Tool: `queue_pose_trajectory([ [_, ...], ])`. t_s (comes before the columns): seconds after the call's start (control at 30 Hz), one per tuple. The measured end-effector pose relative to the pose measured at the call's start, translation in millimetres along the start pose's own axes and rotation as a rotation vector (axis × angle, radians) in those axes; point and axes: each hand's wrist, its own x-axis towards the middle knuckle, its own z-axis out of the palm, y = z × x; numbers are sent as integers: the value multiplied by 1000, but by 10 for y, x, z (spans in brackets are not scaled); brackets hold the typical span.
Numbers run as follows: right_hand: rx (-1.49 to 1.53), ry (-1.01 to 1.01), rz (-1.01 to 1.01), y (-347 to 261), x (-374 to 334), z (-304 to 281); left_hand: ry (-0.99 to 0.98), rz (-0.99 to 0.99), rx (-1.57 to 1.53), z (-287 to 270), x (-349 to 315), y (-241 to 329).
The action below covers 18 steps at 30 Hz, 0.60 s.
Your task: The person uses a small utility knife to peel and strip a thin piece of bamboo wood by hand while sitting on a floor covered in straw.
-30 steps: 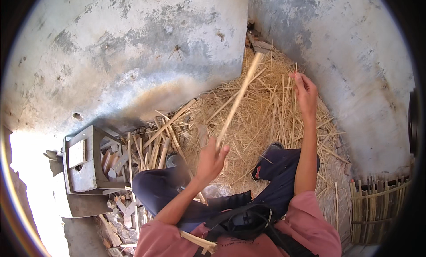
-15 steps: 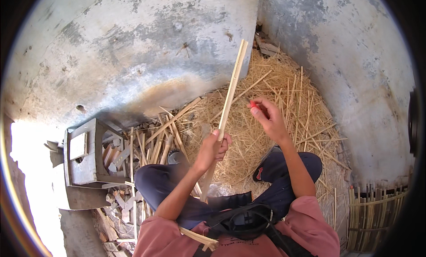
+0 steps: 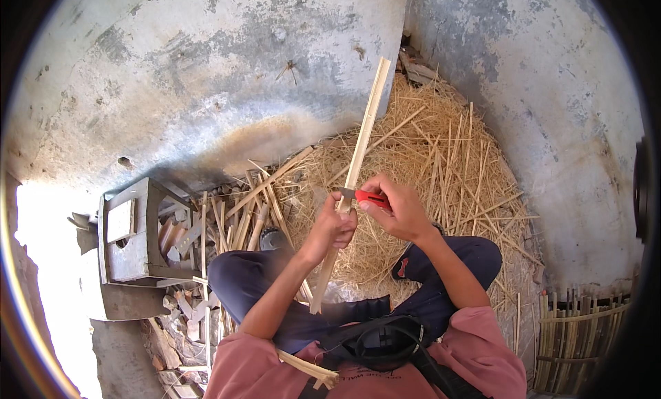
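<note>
My left hand [image 3: 333, 227] is wrapped round a long pale split bamboo strip [image 3: 368, 129]. The strip slants up and away, its far end in front of the wall and its near end low between my knees. My right hand [image 3: 396, 207] grips a red-handled knife [image 3: 372, 199]. The short dark blade lies across the strip just above my left fist, close to the left thumb. Whether the edge has bitten into the strip is too small to tell. Another pale strip [image 3: 308, 369] lies across the front of my shirt.
Straw-like shavings [image 3: 441, 185] and loose sticks cover the floor ahead. A wooden box frame [image 3: 131, 230] stands at left beside rubble and split pieces [image 3: 241, 223]. Weathered walls [image 3: 227, 68] close in ahead and right. A slatted bamboo basket [image 3: 582, 344] stands at lower right.
My right hand has moved left and down, bringing the red knife from beside the strip onto it. The left hand keeps its hold, slightly lower, and the strip leans a little further right.
</note>
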Motion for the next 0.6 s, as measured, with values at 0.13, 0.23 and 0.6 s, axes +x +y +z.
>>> queue_pose_trajectory([
  [0.13,-59,-17,-26,-22,-22,33,75,-6,101,-4,-23,-20],
  [0.23,-84,-22,-16,-6,-41,47,112,49,332,-13,2,-31],
  [0.6,-141,27,-90,-44,-35,97,150,122,406,-76,34,-141],
])
